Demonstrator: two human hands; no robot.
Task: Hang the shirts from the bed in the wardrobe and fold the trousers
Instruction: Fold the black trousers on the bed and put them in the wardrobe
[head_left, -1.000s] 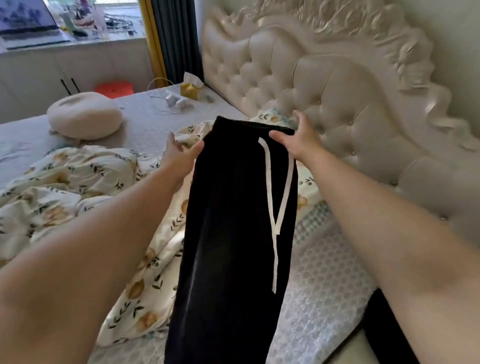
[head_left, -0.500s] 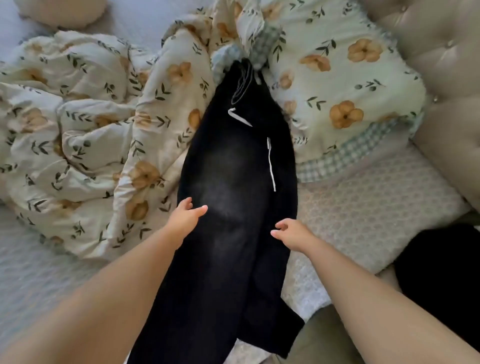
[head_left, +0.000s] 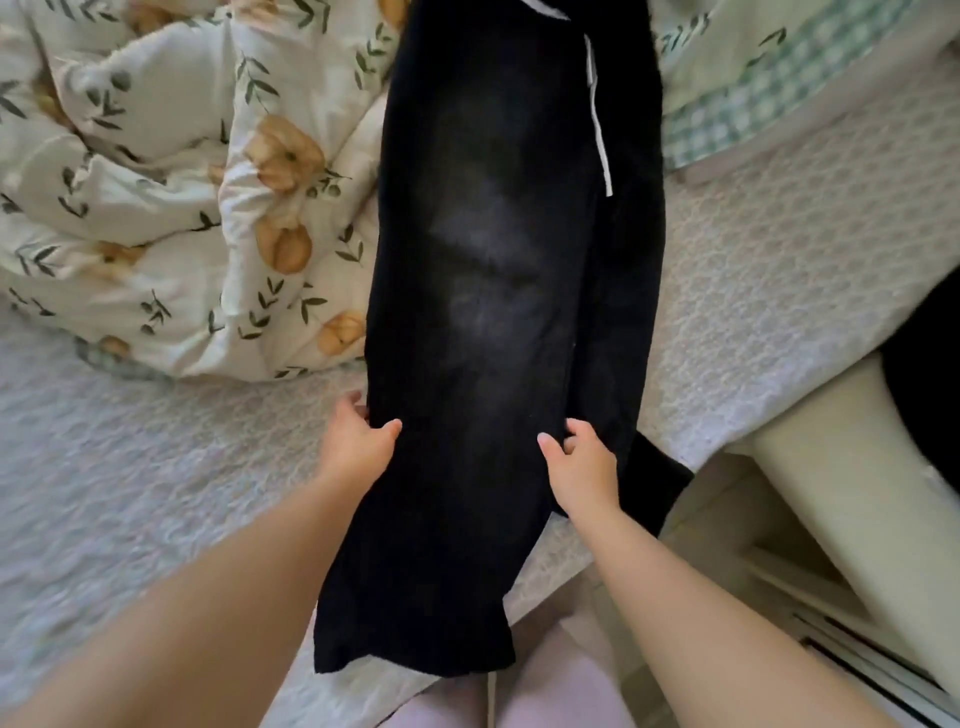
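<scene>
The black trousers (head_left: 498, 312) lie lengthwise on the bed (head_left: 130, 493) beside the floral duvet (head_left: 182, 208), leg ends hanging over the near edge, with the left hand (head_left: 356, 447) gripping their left edge and the right hand (head_left: 584, 467) pinching the fabric on their right side.

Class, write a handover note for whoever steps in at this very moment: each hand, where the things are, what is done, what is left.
Left hand: pinches the left edge of the trousers.
Right hand: grips the right edge of the top leg.
Trousers: stretched lengthwise on the bed, waist far, hems over the near edge, partly on the duvet.
Done: trousers laid out, legs stacked.
Left: fold them. No shirts or wardrobe in view.
</scene>
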